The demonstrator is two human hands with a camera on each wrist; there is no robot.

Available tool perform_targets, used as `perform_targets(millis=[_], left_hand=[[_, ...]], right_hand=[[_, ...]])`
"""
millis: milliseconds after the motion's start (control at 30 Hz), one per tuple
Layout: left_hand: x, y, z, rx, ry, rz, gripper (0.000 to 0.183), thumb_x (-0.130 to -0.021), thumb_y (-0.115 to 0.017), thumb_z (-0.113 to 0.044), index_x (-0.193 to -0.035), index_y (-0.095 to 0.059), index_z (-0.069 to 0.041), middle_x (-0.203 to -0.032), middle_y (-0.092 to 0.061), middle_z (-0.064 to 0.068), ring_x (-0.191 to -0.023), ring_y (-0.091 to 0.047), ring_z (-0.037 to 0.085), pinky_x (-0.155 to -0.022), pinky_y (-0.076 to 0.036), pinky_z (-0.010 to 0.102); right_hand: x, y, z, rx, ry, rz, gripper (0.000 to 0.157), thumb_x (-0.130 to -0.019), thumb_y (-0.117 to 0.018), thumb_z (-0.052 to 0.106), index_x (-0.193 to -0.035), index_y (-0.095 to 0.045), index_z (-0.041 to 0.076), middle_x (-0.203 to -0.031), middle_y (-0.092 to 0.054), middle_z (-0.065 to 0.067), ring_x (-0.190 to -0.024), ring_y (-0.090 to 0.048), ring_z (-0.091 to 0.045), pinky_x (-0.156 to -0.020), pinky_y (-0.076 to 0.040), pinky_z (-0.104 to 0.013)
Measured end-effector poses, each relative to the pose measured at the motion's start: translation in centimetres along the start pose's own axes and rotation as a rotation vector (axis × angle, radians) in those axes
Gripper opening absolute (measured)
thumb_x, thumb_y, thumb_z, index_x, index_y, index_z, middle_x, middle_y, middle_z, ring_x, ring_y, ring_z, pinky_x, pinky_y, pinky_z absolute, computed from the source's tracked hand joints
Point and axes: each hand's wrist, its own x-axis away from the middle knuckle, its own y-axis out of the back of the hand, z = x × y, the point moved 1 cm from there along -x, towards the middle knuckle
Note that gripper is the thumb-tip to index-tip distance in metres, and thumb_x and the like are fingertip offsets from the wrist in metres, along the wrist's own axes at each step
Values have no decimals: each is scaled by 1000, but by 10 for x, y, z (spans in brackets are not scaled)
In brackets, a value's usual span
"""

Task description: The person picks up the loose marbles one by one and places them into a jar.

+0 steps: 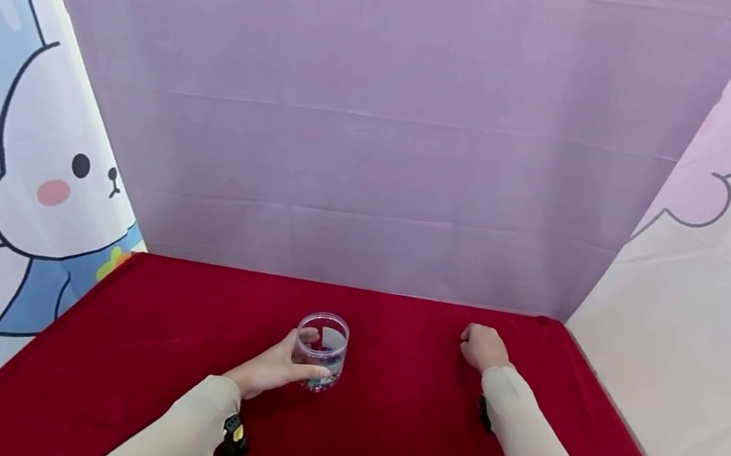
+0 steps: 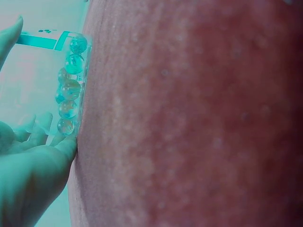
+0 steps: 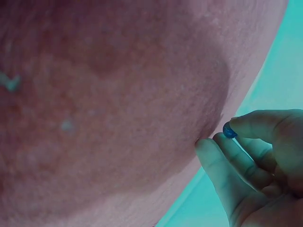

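Note:
A clear plastic jar (image 1: 332, 365), its top uncovered, stands on the red cloth near the middle of the table. My left hand (image 1: 276, 367) grips it from the left, thumb in front and fingers round the far side. Several glass marbles (image 2: 70, 90) lie at the jar's bottom in the left wrist view. To the right and a little farther back, my right hand (image 1: 485, 348) is low over the cloth, well apart from the jar. In the right wrist view its thumb and fingers pinch a small dark-blue marble (image 3: 229, 130); the head view hides this marble.
A red cloth (image 1: 392, 434) covers the table. Behind it hangs a plain purple curtain (image 1: 380, 121). Printed sheets stand at both sides, one with a cartoon rabbit (image 1: 66, 162) on the left. Each wrist carries a small black device.

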Motion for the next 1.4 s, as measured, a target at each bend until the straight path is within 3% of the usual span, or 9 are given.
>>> perform_targets(millis=[667, 1033, 1400], left_hand=[[1, -1, -3, 10, 0, 5, 88, -88, -79, -36, -154, -26, -11, -153, -36, 9, -126, -44, 28, -100, -46, 50], [1, -1, -2, 5, -1, 0, 87, -88, -79, -36, -153, -27, -10, -152, -37, 10, -125, -45, 29, -100, -46, 50], [0, -1, -2, 11, 5, 2, 86, -87, -79, -36, -152, -28, -11, -151, -37, 10, -124, -45, 29, -100, -47, 50]], right_hand=[[10, -2, 41, -25, 134, -103, 18, -94, -68, 8, -109, -69, 0, -108, -68, -15, -100, -64, -32, -83, -55, -46], [15, -2, 66, -51, 226, -152, 16, -94, -68, 11, -108, -70, 3, -98, -66, -8, -88, -62, -22, -77, -53, -40], [23, -2, 97, -81, 308, -183, 13, -93, -70, 12, -105, -71, 7, -97, -66, -3, -87, -62, -17, -76, -54, -35]])
